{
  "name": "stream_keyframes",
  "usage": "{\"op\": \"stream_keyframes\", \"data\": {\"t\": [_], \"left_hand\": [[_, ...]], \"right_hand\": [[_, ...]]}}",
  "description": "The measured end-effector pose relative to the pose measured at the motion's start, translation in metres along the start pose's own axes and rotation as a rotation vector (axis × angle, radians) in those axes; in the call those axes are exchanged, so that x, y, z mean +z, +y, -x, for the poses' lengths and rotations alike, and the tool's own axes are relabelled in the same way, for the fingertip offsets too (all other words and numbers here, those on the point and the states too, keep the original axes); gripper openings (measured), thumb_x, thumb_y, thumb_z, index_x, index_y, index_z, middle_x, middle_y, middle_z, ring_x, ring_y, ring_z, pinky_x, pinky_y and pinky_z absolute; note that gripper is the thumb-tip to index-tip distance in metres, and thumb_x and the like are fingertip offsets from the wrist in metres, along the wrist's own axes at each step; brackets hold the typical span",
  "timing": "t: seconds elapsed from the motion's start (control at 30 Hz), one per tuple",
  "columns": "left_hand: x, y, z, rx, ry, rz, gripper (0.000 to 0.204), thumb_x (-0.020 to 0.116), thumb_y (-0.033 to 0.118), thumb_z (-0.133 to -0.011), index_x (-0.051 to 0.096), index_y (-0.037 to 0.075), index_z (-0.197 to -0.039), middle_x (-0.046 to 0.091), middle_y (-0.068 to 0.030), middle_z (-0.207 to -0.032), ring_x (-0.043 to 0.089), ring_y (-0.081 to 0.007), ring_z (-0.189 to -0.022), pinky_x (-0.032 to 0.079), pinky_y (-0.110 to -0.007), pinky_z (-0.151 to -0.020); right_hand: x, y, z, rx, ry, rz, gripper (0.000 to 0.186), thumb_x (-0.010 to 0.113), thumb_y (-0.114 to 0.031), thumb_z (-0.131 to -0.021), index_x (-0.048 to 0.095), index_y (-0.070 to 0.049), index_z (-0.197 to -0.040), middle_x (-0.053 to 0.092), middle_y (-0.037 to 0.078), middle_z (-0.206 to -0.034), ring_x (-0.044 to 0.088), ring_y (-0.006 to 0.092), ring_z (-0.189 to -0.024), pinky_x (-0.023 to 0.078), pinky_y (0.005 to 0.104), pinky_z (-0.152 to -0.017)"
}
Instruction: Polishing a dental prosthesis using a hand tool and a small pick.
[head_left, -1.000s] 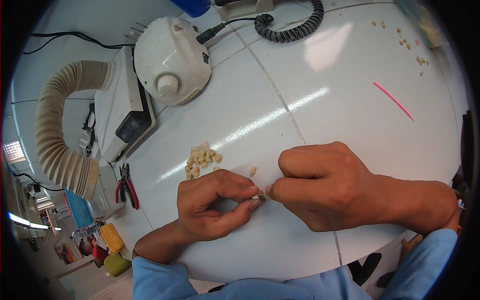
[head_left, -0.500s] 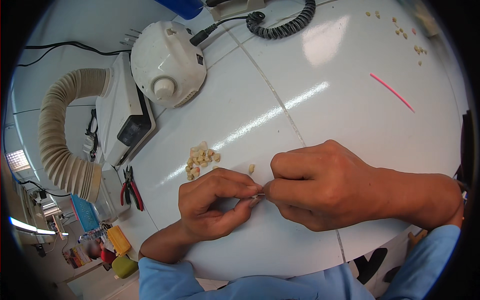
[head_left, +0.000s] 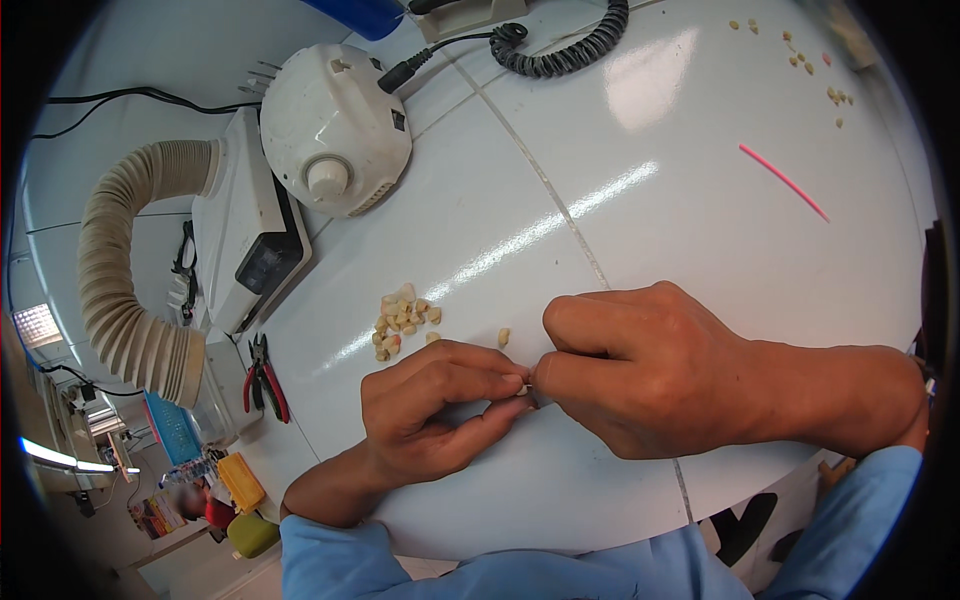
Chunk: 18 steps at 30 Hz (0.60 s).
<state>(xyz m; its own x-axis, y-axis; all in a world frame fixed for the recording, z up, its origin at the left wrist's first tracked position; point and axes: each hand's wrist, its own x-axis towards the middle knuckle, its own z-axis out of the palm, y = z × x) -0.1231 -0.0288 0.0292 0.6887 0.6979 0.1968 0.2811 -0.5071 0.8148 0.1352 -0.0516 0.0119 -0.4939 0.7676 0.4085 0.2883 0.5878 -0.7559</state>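
Note:
My left hand (head_left: 435, 405) is closed in a pinch, thumb and forefinger on a small cream tooth-shaped piece (head_left: 524, 390) that barely shows between the fingertips. Right against those fingertips, my right hand (head_left: 635, 375) is curled shut; whatever its fingers hold is hidden. A single tooth-shaped piece (head_left: 503, 337) lies on the table just beyond the gap between the hands. Behind my left hand sits a small heap of similar cream pieces (head_left: 402, 314), a few with pinkish patches.
A white control unit with a knob (head_left: 335, 130) stands far left beside a box-shaped machine (head_left: 240, 220) with a ribbed hose (head_left: 110, 260). Red-handled pliers (head_left: 264, 380) lie left. A pink stick (head_left: 785, 182) and scattered small pieces (head_left: 800, 60) lie far right. A coiled cable (head_left: 560, 62) runs behind.
The fingertips of both hands have come closer together, and the thin metal bit visible between them before is now hidden. My left hand has shifted slightly right.

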Motion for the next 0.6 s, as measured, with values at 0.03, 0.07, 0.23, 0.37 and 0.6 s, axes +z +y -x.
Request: {"op": "stream_keyframes", "data": {"t": [0.03,0.07,0.23,0.37,0.6], "left_hand": [[-0.0002,0.0000,-0.0002,-0.001,0.001,0.001,0.029,0.092,-0.004,-0.079,0.076,-0.001,-0.103,0.080,-0.0184,-0.100,0.080,-0.0225,-0.088,0.064,-0.029,-0.074],[-0.0007,0.0002,-0.0006,0.003,-0.002,0.003,0.028,0.091,-0.005,-0.080,0.076,0.000,-0.103,0.080,-0.0183,-0.100,0.080,-0.0225,-0.087,0.064,-0.029,-0.074],[-0.0009,-0.0011,0.0008,-0.019,0.017,0.040,0.026,0.087,-0.008,-0.080,0.075,0.000,-0.102,0.080,-0.0180,-0.101,0.080,-0.0224,-0.087,0.064,-0.029,-0.074],[-0.0008,-0.0012,0.0020,-0.041,0.026,0.072,0.025,0.084,-0.009,-0.080,0.075,0.000,-0.102,0.080,-0.0179,-0.100,0.080,-0.0225,-0.088,0.065,-0.030,-0.075],[-0.0001,-0.0003,0.0016,-0.033,0.009,0.059,0.024,0.085,-0.008,-0.080,0.074,-0.001,-0.100,0.080,-0.0185,-0.099,0.081,-0.0228,-0.088,0.065,-0.030,-0.075]], "right_hand": [[0.0009,-0.0001,0.0006,0.002,0.004,-0.007,0.009,0.072,-0.002,-0.082,0.063,0.000,-0.083,0.056,0.009,-0.081,0.064,0.0273,-0.067,0.053,0.0399,-0.053],[0.0016,-0.0002,0.0010,0.003,0.002,-0.008,0.009,0.072,-0.002,-0.082,0.063,0.000,-0.083,0.056,0.009,-0.081,0.064,0.0273,-0.067,0.053,0.0399,-0.053],[0.0014,0.0020,0.0005,-0.014,0.028,-0.027,0.008,0.072,-0.002,-0.082,0.064,0.001,-0.083,0.056,0.010,-0.080,0.063,0.0265,-0.066,0.052,0.0401,-0.052],[-0.0002,0.0009,0.0007,-0.005,0.003,-0.018,0.008,0.072,-0.001,-0.080,0.064,0.001,-0.082,0.055,0.010,-0.080,0.062,0.0264,-0.064,0.051,0.0401,-0.052],[-0.0006,0.0026,0.0000,-0.026,0.015,-0.044,0.012,0.075,0.002,-0.075,0.064,0.001,-0.080,0.054,0.009,-0.077,0.059,0.0262,-0.059,0.048,0.0400,-0.049]]}}
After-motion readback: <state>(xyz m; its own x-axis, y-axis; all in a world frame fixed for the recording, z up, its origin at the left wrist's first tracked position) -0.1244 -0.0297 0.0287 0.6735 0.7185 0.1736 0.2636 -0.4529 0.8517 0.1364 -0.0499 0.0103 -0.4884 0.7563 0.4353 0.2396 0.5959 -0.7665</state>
